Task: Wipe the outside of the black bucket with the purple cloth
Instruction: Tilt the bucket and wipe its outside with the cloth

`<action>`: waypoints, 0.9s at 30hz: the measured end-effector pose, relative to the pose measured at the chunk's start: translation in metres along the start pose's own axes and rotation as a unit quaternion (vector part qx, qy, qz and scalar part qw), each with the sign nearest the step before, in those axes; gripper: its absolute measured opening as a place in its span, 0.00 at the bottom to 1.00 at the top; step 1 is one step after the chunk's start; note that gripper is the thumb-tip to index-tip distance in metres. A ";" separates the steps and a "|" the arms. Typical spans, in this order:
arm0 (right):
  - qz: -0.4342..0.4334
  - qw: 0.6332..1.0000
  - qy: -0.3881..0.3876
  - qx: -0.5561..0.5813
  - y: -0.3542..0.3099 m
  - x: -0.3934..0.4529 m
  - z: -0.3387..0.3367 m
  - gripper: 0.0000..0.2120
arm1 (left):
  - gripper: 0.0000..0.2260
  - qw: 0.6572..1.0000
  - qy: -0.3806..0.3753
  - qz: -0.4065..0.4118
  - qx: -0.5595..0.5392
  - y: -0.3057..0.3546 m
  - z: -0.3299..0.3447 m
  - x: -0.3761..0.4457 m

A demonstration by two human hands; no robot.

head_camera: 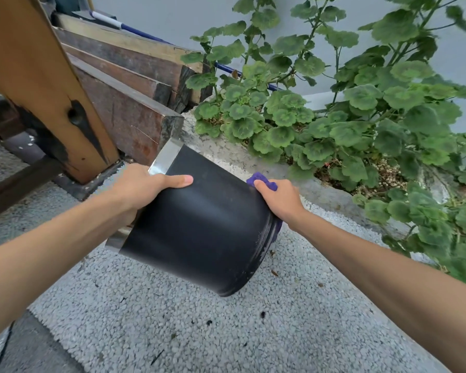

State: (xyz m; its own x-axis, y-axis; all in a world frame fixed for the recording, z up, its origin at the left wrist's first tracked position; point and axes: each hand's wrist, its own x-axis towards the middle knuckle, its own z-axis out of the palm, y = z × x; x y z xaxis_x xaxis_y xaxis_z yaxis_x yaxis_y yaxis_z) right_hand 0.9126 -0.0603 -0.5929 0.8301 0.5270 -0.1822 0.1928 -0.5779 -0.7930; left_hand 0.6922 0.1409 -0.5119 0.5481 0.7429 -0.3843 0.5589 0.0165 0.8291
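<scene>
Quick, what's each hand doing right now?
Left hand: holds the bucket by its rim.
Right hand: presses the cloth on the bucket.

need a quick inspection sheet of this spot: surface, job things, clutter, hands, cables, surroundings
surface: pale pebbled ground, a few dark specks and leaf bits on it
job's things: black bucket held tipped on its side off the ground, shiny metal rim toward the left; purple cloth pressed at its base end
clutter: stacked wooden planks and a leaning wooden post
hands: left hand grips the rim, thumb on the outside; right hand holds the cloth against the bucket
cables: nothing seen
surroundings: leafy green plants in a curbed bed, pale wall, blue and white pole behind the planks
</scene>
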 end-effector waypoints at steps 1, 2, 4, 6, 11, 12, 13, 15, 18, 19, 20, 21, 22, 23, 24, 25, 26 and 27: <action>-0.002 1.000 -0.007 -0.007 0.001 -0.003 0.002 0.25 | 0.37 1.000 0.001 -0.021 -0.019 -0.002 0.001 -0.003; -0.005 1.000 -0.015 -0.015 0.001 -0.007 0.004 0.24 | 0.37 0.998 0.004 -0.044 -0.038 -0.005 0.003 -0.005; -0.015 0.999 -0.032 -0.034 0.001 -0.013 0.010 0.23 | 0.36 0.994 0.015 -0.085 -0.067 -0.013 0.005 -0.007; -0.032 0.997 -0.054 -0.040 0.002 -0.017 0.021 0.24 | 0.33 0.989 0.029 -0.116 -0.093 -0.021 0.004 -0.007; -0.085 0.993 -0.080 -0.032 -0.005 -0.026 0.040 0.23 | 0.33 0.981 0.046 -0.138 -0.132 -0.035 -0.008 0.002; -0.094 0.992 -0.076 -0.038 -0.005 -0.027 0.041 0.23 | 0.31 0.980 0.046 -0.139 -0.135 -0.036 -0.009 0.003; -0.103 0.991 -0.070 -0.043 -0.003 -0.029 0.041 0.22 | 0.30 0.980 0.046 -0.139 -0.136 -0.037 -0.010 0.004; -0.124 0.989 -0.065 -0.054 0.001 -0.036 0.041 0.19 | 0.30 0.979 0.049 -0.140 -0.137 -0.037 -0.011 0.007; -0.151 0.985 -0.062 -0.059 0.013 -0.050 0.046 0.11 | 0.30 0.979 0.050 -0.141 -0.140 -0.036 -0.010 0.013; -0.159 0.983 -0.063 -0.072 0.017 -0.054 0.048 0.16 | 0.29 0.979 0.048 -0.141 -0.139 -0.036 -0.009 0.014; -0.162 0.982 -0.062 -0.078 0.020 -0.057 0.049 0.20 | 0.28 0.980 0.042 -0.140 -0.135 -0.035 -0.008 0.016; -0.159 0.982 -0.058 -0.082 0.022 -0.059 0.051 0.22 | 0.27 0.981 0.033 -0.140 -0.129 -0.035 -0.007 0.019; -0.156 0.983 -0.053 -0.082 0.025 -0.061 0.051 0.23 | 0.25 0.983 0.018 -0.137 -0.124 -0.033 -0.007 0.021; -0.150 0.984 -0.046 -0.081 0.028 -0.061 0.051 0.23 | 0.22 0.985 -0.004 -0.128 -0.117 -0.032 -0.007 0.022; -0.143 0.986 -0.040 -0.082 0.032 -0.060 0.050 0.23 | 0.18 0.988 -0.033 -0.113 -0.099 -0.030 -0.009 0.022; -0.136 0.987 -0.036 -0.083 0.035 -0.059 0.049 0.23 | 0.14 0.991 -0.065 -0.090 -0.080 -0.029 -0.010 0.020; -0.132 0.987 -0.033 -0.084 0.038 -0.058 0.048 0.23 | 0.14 0.991 -0.101 -0.061 -0.067 -0.029 -0.013 0.019; -0.130 0.987 -0.031 -0.084 0.041 -0.057 0.047 0.24 | 0.13 0.988 -0.139 -0.032 -0.065 -0.030 -0.016 0.017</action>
State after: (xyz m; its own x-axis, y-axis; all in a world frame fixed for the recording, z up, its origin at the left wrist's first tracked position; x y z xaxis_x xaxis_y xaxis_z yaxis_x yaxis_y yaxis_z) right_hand 0.8485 -0.0851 -0.6425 0.7088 0.7050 -0.0244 0.4838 -0.5110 -0.7105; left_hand 0.6747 0.1634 -0.5370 0.6741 0.5252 -0.5194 0.5232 0.1570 0.8376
